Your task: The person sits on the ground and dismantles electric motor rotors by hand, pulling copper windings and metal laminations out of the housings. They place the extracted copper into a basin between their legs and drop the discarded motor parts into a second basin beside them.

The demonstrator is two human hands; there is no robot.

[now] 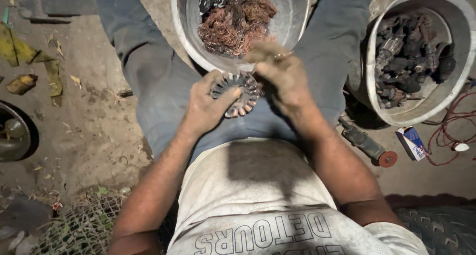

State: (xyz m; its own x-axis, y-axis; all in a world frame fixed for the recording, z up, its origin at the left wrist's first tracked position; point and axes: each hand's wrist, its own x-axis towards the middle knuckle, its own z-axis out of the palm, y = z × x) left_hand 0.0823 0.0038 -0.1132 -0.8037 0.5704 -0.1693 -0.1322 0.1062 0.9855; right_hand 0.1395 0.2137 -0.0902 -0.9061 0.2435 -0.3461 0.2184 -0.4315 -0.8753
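My left hand grips a round toothed metal motor core over my lap, thumb across its face. My right hand is on the core's upper right side, fingers curled and slightly blurred; what its fingertips hold is hidden. Just beyond the hands, between my knees, stands a metal basin with a heap of tangled copper wire and a dark part at its far edge.
A second metal basin at the right is filled with dark motor parts. An angle grinder lies by my right thigh, next to a small box and red cable. Wire mesh and scraps lie left.
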